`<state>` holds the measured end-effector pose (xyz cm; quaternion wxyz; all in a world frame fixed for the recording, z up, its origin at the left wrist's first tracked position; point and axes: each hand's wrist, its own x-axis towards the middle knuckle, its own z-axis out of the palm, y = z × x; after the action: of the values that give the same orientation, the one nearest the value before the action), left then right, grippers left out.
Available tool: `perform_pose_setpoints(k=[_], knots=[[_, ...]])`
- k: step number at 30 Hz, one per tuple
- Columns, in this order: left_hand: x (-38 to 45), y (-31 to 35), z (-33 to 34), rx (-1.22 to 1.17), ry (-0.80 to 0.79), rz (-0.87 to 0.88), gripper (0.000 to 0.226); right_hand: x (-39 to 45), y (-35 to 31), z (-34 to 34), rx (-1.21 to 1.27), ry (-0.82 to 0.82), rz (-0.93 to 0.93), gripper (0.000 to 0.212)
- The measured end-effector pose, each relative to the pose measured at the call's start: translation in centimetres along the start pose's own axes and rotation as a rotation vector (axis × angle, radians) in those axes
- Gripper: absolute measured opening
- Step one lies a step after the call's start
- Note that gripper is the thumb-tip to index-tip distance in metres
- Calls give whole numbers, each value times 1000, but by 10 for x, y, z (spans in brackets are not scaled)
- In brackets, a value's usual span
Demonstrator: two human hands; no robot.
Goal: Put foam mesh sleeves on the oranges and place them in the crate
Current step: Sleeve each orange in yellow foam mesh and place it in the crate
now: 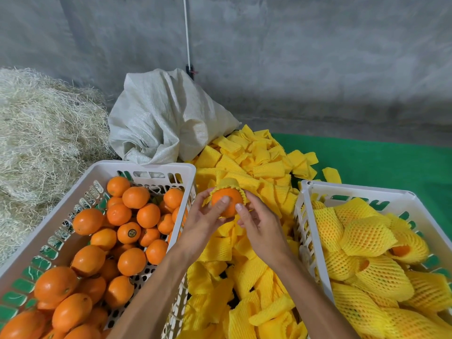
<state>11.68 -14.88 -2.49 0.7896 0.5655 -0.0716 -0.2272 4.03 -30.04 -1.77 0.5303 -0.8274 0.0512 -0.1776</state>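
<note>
You are mid-sleeving: your left hand [208,216] and right hand [259,221] both grip the orange [226,200] above the loose sleeve pile [244,167], its foam mesh sleeve [228,183] only capping the far side, so next, likely, draw it fully over before the right crate [303,216].

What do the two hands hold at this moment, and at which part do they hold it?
Both hold one orange half inside a yellow foam sleeve. The left hand grips its left side, the right hand its right side, both thumbs on the bare front.
</note>
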Motion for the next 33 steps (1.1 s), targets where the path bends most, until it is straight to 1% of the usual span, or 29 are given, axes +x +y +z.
perform_pose_setpoints(k=[2, 4, 7, 10, 12, 14, 16, 18, 20, 21, 22, 24, 25, 27, 29, 31, 33], knots=[[0, -2, 1, 41, -39, -13, 84, 1, 0, -2, -15, 29, -51, 38], [-1, -5, 0, 70, -68, -33, 94, 2, 2, -5, -146, 67, -110, 38], [-3, -3, -1, 50, -94, -56, 96, 5, 4, -5, -253, 93, -124, 35], [-4, -2, 3, 55, -82, -38, 90, 7, 6, -9, -259, 122, -76, 30], [-2, -2, 5, 90, -28, -8, 87, 8, 6, -11, -264, 146, -69, 28], [0, -1, 7, 143, 65, 42, 85, 8, 3, -10, -296, 169, -102, 27], [0, -1, 10, 246, 171, 111, 80, 8, -1, -8, -350, 192, -145, 24], [-1, -3, 10, 338, 222, 164, 78, 8, -6, -3, -393, 218, -196, 22], [-2, -5, 10, 380, 203, 219, 77, 6, -6, 0, -389, 247, -246, 21], [-3, -6, 9, 373, 174, 243, 79, 4, -6, 1, -354, 253, -243, 21], [-4, -6, 9, 349, 140, 259, 83, 3, -6, 2, -301, 246, -212, 23], [-4, -5, 9, 251, 68, 250, 90, 0, -5, 3, -215, 179, -110, 34], [-4, -5, 10, 182, 29, 223, 88, 0, -4, 5, -188, 133, -73, 39], [-3, -5, 10, 93, -27, 161, 73, 1, -1, 6, -174, 84, -73, 40], [-3, -7, 12, 108, -25, 137, 60, 3, 3, 6, -240, 104, -96, 36], [-4, -9, 12, 159, -17, 124, 53, 6, 9, 3, -300, 121, -79, 32], [-6, -9, 10, 246, -16, 127, 51, 8, 14, 1, -310, 96, -46, 31]])
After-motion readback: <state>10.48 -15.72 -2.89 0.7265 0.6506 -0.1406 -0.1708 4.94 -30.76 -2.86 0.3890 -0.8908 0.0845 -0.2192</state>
